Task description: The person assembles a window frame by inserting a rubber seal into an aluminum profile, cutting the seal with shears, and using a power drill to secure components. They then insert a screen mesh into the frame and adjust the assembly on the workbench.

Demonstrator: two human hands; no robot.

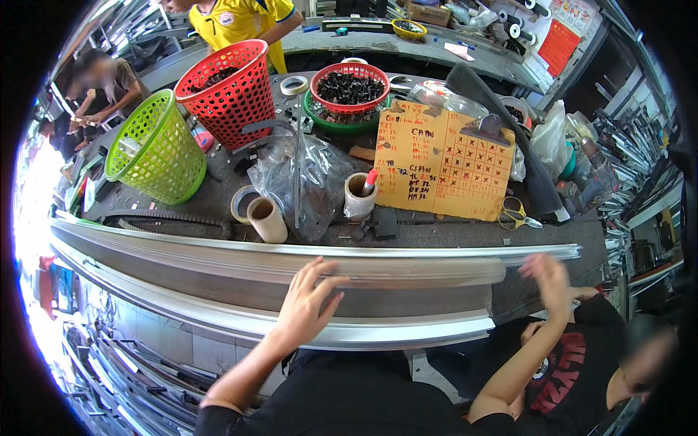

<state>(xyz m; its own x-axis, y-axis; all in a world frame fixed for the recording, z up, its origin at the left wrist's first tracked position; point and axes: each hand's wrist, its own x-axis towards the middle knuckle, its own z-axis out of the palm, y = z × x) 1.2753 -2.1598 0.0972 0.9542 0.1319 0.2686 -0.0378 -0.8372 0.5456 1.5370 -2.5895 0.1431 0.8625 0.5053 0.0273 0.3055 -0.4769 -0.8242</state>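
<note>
A stack of long silver aluminium profiles (218,256) lies across the front of the workbench, from the left edge to about the right third. My left hand (309,301) rests on the profiles near the middle, palm down and fingers spread, holding nothing. Blurred by motion, my right hand (549,280) is at the right end of the stack, where the profile tips (567,252) stick out; its fingers are apart and nothing is in it.
Behind the profiles stand a green basket (156,145), a red basket (229,91), a shallow red basket of black parts (349,87), cardboard tape cores (265,218), a clipboard with an orange card (443,160) and yellow-handled scissors (516,216). A person in a black shirt (574,370) crouches at my right; two others work at the back.
</note>
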